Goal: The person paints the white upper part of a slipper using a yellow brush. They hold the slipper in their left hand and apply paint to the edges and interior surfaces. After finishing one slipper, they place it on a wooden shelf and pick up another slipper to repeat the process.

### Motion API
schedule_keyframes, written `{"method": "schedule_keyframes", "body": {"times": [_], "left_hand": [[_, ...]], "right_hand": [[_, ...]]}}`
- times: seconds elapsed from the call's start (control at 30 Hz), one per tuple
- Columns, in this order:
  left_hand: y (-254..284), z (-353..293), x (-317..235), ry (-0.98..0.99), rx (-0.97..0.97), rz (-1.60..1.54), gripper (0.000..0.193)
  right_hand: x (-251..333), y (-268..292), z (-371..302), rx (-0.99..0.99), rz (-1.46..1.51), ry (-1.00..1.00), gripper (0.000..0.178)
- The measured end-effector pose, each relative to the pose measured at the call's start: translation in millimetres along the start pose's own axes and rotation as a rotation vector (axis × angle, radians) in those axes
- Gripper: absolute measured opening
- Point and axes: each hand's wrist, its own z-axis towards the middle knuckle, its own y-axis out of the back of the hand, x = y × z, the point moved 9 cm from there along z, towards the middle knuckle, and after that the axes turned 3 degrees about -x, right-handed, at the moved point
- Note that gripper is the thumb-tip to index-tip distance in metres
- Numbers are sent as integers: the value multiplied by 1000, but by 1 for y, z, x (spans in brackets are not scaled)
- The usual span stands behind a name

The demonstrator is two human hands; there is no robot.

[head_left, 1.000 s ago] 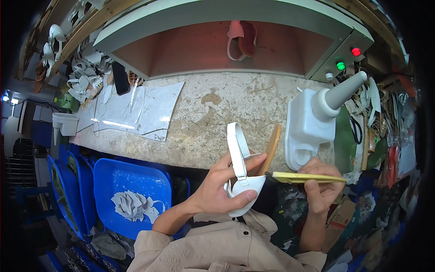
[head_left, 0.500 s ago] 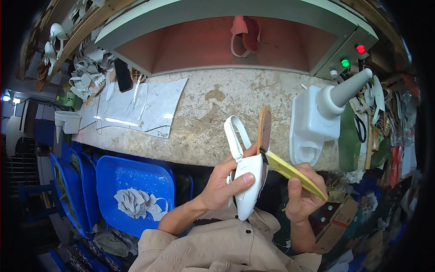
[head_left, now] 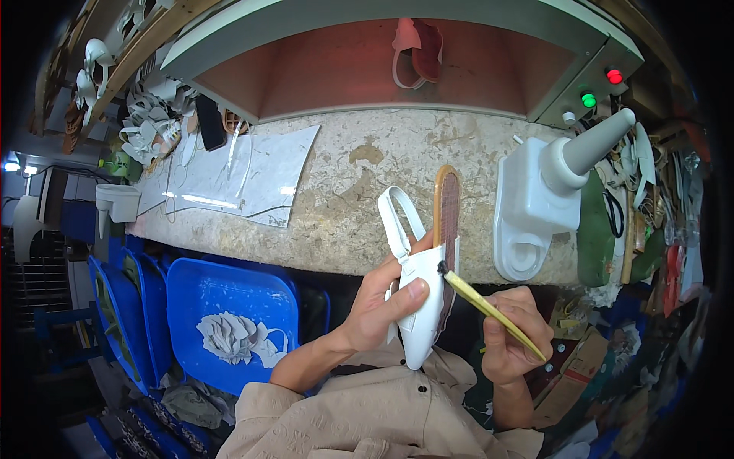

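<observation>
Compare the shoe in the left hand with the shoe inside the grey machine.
The held shoe is in the left hand; the other shoe sits in the machine. The held shoe looks white; the other shoe, reddish in red glow. The held shoe's strap points away from the person; the other shoe's, toward them. Both have straps.

Pale, stained worktop [head_left: 344, 203]. An open-fronted metal box [head_left: 336, 80] stands along the far edge, a white pot [head_left: 547, 203] with a grey cone near the right edge; a shiny sheet [head_left: 260, 172], dark phone [head_left: 209, 122] and white scraps [head_left: 147, 115] lie toward the left edge.
</observation>
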Motion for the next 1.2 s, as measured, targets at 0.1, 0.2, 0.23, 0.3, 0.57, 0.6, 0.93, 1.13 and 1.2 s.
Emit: {"method": "schedule_keyframes", "body": {"times": [0.1, 0.2, 0.23, 0.3, 0.57, 0.6, 0.93, 1.13, 1.2], "left_hand": [[-1, 1, -1, 18, 11, -37, 61], [-4, 1, -2, 41, 73, -102, 66], [-4, 2, -3, 38, 76, -112, 66], [-5, 3, -5, 31, 73, -133, 66], [-11, 6, -3, 49, 108, -227, 64], [-11, 7, -5, 43, 100, -244, 63], [-11, 13, -5, 21, 99, -284, 59], [-10, 16, -8, -21, 68, -263, 58], [-8, 17, -7, -21, 69, -261, 58]], "right_hand": [[5, 1, -3, 32, -4, 24, 19], [10, 4, -12, 80, -20, 32, 20], [12, 5, -14, 92, 1, 37, 20], [14, 10, -16, 95, 11, 47, 21], [13, 0, -2, 96, -65, 115, 22], [14, 0, -5, 115, -54, 139, 22], [18, 12, -23, 138, 16, 109, 23], [44, -7, -19, 271, -3, 201, 22], [38, -7, -14, 136, -81, 155, 22]]}}
